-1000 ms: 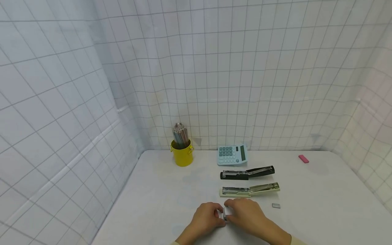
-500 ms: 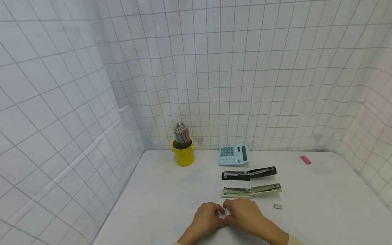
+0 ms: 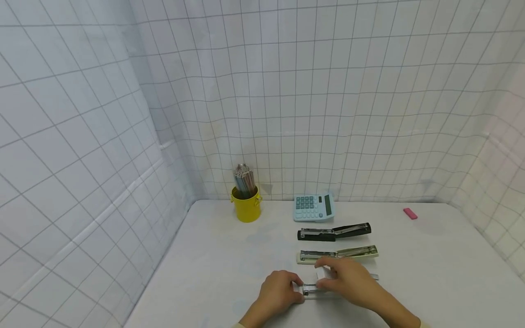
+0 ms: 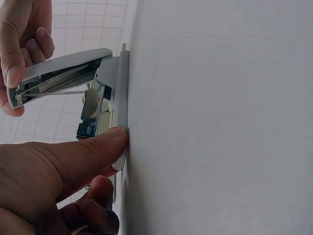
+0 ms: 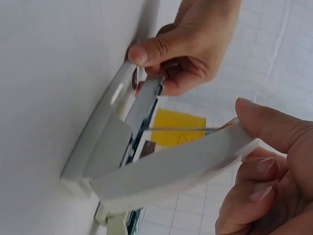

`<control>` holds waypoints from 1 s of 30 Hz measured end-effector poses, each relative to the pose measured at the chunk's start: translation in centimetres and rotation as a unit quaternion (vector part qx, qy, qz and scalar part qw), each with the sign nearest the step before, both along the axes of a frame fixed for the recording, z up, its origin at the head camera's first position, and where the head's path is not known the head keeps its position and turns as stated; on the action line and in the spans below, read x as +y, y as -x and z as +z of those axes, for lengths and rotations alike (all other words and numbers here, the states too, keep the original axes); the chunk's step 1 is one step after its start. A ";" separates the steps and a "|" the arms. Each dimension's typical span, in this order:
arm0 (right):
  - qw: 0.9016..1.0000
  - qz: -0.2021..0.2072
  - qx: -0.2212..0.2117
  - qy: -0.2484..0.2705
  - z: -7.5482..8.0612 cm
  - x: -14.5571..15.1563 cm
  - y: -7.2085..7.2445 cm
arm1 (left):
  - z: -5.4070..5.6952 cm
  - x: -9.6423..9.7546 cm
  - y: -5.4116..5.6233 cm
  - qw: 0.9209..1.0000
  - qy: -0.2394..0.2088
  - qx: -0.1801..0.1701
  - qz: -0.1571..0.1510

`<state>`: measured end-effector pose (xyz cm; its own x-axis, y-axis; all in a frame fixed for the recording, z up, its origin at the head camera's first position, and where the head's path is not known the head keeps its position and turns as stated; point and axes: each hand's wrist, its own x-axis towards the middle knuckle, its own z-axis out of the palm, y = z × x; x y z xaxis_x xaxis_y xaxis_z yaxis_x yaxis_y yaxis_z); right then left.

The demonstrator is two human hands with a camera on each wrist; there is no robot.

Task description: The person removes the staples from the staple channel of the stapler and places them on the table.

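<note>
A white stapler (image 5: 171,171) stands on the table with its cover swung up, a thin spring stretched between cover and magazine. My left hand (image 3: 279,291) pinches the front end of its base, thumb on the near side in the left wrist view. My right hand (image 3: 352,280) pinches the tip of the raised cover between thumb and fingers. Just behind lies a pale green stapler (image 3: 307,261), opened out flat, and beyond it a black stapler (image 3: 316,237) opened the same way. A small grey block, probably staples (image 3: 374,276), is partly hidden by my right hand.
A light blue calculator (image 3: 307,214) lies at the back of the white table. Left of it stands a yellow bucket (image 3: 248,211) full of pencils (image 3: 244,182). At the back right is a pink eraser-like block (image 3: 410,213). Grid-patterned cloth walls enclose the table.
My right hand has moved up and to the right, swinging the white stapler's cover open and baring its metal magazine. My left hand has stayed at the front of the base.
</note>
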<state>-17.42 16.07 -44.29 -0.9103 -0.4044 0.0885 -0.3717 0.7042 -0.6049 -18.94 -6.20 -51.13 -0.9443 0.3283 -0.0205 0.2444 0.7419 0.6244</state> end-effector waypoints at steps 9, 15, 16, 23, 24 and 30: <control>0.999 -0.016 -0.029 0.043 0.8 2.8 -0.2 | 0.1 0.1 -0.1 1.000 -0.003 -0.011 0.013; 0.998 -0.015 -0.006 0.065 0.9 5.4 -0.5 | 0.0 0.1 -0.1 1.000 -0.010 -0.012 0.011; 0.998 -0.012 0.002 0.067 0.9 5.9 -0.5 | 0.0 0.1 -0.1 1.000 -0.011 -0.011 0.011; 0.999 -0.026 0.000 0.039 0.8 9.1 -0.9 | -0.1 0.1 -0.1 1.000 -0.005 -0.012 0.020; 0.999 -0.032 -0.005 0.032 0.7 9.5 -1.0 | 0.0 0.1 -0.1 1.000 -0.003 -0.011 0.020; 0.999 -0.042 -0.027 -0.003 -0.3 11.8 -1.3 | 0.2 0.1 -0.2 1.000 -0.005 -0.009 0.018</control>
